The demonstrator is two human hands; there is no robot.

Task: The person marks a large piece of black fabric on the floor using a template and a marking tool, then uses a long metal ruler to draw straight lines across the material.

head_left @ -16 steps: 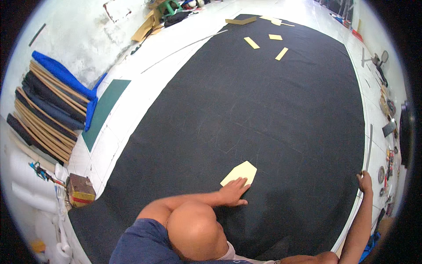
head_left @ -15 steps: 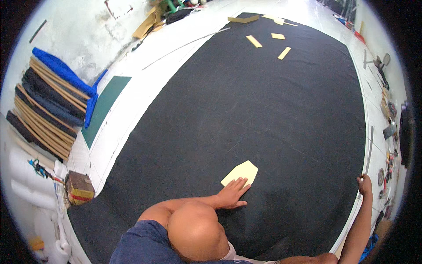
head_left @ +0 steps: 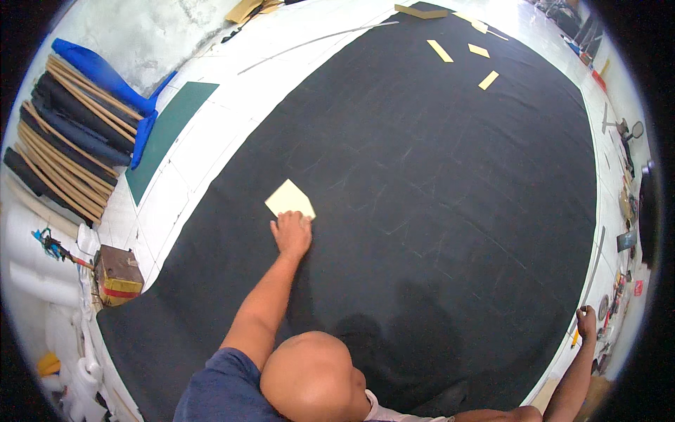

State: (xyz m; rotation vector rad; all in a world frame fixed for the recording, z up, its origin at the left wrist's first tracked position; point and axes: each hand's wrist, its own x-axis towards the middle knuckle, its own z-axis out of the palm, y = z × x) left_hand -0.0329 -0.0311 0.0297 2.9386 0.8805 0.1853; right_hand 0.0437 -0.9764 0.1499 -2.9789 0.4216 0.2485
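A pale yellow five-sided card piece [head_left: 289,200] lies on a large black cloth [head_left: 436,183] spread over the floor. My left hand [head_left: 292,235] reaches forward over the cloth, its fingers curled onto the card's near edge. Far out to the right, my right hand [head_left: 586,322] is closed like a fist at the cloth's right edge; whether it holds anything cannot be made out. My head and blue-sleeved shoulder fill the lower middle of the view.
Several small yellow card strips [head_left: 441,50] lie at the cloth's far end. Rolled fabrics [head_left: 67,148] and a green mat [head_left: 165,137] sit to the left, next to a small brown box [head_left: 118,273]. Tools line the floor along the right edge [head_left: 622,211].
My left arm has stretched out, and the card piece under it now lies farther up and left on the cloth. The view has shifted with my head. My right hand stays at the cloth's edge.
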